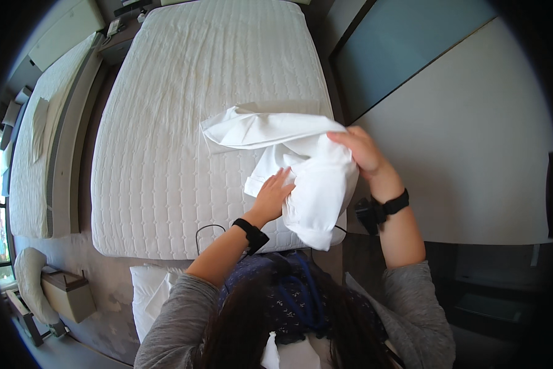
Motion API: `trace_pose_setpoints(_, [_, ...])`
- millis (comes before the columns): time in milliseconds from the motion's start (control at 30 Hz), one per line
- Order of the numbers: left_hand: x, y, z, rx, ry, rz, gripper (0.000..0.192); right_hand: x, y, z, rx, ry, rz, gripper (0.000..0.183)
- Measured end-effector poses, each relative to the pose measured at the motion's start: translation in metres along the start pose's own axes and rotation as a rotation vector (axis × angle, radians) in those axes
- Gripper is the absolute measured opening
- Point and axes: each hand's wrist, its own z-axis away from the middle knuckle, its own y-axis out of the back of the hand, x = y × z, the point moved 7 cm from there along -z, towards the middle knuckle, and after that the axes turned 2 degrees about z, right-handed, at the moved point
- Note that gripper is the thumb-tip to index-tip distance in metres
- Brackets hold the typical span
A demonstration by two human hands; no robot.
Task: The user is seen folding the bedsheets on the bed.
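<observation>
A crumpled white cloth [320, 184], perhaps a pillowcase or folded sheet, hangs over the near right part of the bare quilted mattress [165, 161]. My right hand [361, 150] grips it at its upper right edge, thumb on top and the other fingers partly hidden. One long fold of the fabric stretches leftward from that grip. My left hand [271, 196] rests against the cloth's left side with fingers extended, not closed around it. Beneath the upper fold, a flat piece of white fabric [299, 107] lies on the mattress.
A second mattress [57, 129] stands at the left beyond a narrow gap. White bedding [142, 290] lies by my left elbow. A bench-like box [69, 295] is on the lower left floor. A pale wall panel [465, 138] runs close along the right side. A nightstand [122, 39] sits between the beds.
</observation>
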Motion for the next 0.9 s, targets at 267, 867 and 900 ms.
trace_pose_setpoints(267, [0.023, 0.011, -0.009, -0.273, 0.379, 1.117, 0.031, -0.04, 0.003, -0.074, 0.073, 0.07, -0.158, 0.032])
trace_pose_setpoints(867, [0.029, 0.069, -0.061, 0.535, 0.611, 2.336, 0.035, 0.223, -0.065, 0.059, 0.004, -0.173, -0.732, 0.061])
trace_pose_setpoints(900, [0.037, 0.069, -0.057, 0.517, 0.589, 2.349, 0.037, 0.221, -0.05, 0.05, 0.146, -0.086, -1.126, 0.064])
